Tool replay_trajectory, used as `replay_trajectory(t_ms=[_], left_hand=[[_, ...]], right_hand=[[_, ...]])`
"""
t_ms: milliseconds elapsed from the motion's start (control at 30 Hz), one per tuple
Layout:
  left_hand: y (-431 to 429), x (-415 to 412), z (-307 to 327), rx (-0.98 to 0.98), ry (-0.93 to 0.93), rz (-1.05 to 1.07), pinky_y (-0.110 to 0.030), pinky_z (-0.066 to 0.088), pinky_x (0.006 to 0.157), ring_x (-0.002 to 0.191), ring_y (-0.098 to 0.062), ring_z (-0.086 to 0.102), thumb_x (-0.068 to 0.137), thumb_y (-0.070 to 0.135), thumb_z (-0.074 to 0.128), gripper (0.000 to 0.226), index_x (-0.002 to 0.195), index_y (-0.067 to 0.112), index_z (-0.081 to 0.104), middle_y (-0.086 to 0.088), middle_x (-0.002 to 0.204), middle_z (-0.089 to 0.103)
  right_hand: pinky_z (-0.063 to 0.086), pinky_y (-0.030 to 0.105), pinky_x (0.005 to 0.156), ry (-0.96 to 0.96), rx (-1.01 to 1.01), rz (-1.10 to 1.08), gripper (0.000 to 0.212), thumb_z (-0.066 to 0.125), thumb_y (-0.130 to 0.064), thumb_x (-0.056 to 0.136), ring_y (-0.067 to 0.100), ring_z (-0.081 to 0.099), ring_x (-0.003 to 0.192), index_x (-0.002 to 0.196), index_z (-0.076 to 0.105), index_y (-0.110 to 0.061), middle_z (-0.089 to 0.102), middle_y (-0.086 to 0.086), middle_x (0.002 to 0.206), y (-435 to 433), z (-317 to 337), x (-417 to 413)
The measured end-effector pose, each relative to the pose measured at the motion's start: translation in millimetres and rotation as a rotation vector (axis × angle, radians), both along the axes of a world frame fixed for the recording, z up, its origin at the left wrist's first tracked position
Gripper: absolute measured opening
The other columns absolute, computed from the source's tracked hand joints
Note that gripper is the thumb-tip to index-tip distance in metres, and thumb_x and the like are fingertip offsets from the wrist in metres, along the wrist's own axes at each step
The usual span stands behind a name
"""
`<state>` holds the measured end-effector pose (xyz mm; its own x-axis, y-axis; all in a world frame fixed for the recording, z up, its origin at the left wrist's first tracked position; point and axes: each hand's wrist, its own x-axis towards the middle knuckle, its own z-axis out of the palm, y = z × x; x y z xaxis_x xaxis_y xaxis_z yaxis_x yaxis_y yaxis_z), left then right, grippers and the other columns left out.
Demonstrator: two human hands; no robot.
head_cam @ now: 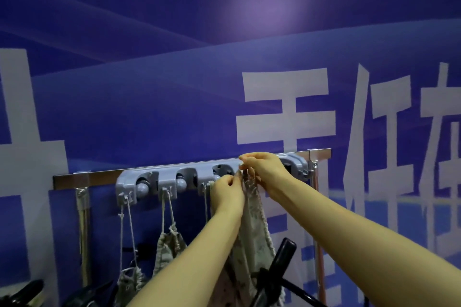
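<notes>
Both hands are raised to a grey wall-mounted holder rack [129, 183] that is fixed on a metal rail [102, 177] across a blue banner [174, 57] printed with large white characters. The left hand [228, 190] has its fingers curled in and pinches the gathered top of a pale patterned drawstring bag [252, 228], just below the rack's lower edge. The right hand [267, 172] is a little higher and touches the rack's front, its thumb and fingertips pressed together on the bag's cord near the rack's upper edge. The 2 hands sit close together, almost touching, with the bag's neck between them. The bag hangs straight down from this grip, between the 2 forearms, and its lower part is hidden behind the left arm. Whether its cord is already over a hook cannot be told. Left of it, 2 more drawstring bags hang by their cords from small hooks under the rack: 1 [168, 248] higher, 1 [129, 281] lower. A black handle [284, 257] rises in front of the held bag at lower right.
</notes>
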<state>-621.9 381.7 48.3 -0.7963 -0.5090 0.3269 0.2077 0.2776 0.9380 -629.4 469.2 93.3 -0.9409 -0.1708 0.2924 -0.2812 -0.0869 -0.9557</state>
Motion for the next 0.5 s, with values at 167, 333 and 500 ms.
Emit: replay_trajectory(t_ms=[167, 333, 500], left_hand=[[-2, -14, -4, 0.047, -0.067, -0.017, -0.029, 0.045, 0.069, 0.067, -0.015, 0.053, 0.097, 0.039, 0.041, 0.035, 0.085, 0.013, 0.062, -0.003, 0.073, 0.058], [-9, -11, -18, -0.032, -0.089, -0.037, -0.025, 0.031, 0.054, 0.052, -0.016, 0.038, 0.096, 0.035, 0.044, 0.042, 0.059, 0.016, 0.044, -0.001, 0.054, 0.039], [-6, 2, -38, -0.100, -0.248, -0.082, -0.029, 0.045, 0.067, 0.076, -0.021, 0.056, 0.094, 0.035, 0.047, 0.025, 0.091, 0.015, 0.061, -0.004, 0.081, 0.058]], right_hand=[[0.051, 0.021, 0.063, 0.048, 0.008, -0.121, 0.013, 0.055, -0.013, 0.094, 0.014, 0.062, 0.074, 0.099, 0.065, -0.007, 0.065, 0.005, 0.080, -8, -16, -17], [0.050, 0.024, 0.062, 0.117, 0.099, -0.243, 0.013, 0.056, -0.013, 0.092, 0.016, 0.061, 0.070, 0.091, 0.067, -0.006, 0.066, 0.008, 0.077, -7, -38, -25], [0.046, 0.021, 0.061, 0.168, 0.244, -0.243, 0.012, 0.049, -0.020, 0.097, 0.012, 0.058, 0.075, 0.097, 0.059, -0.013, 0.063, 0.005, 0.086, -1, -57, -2]])
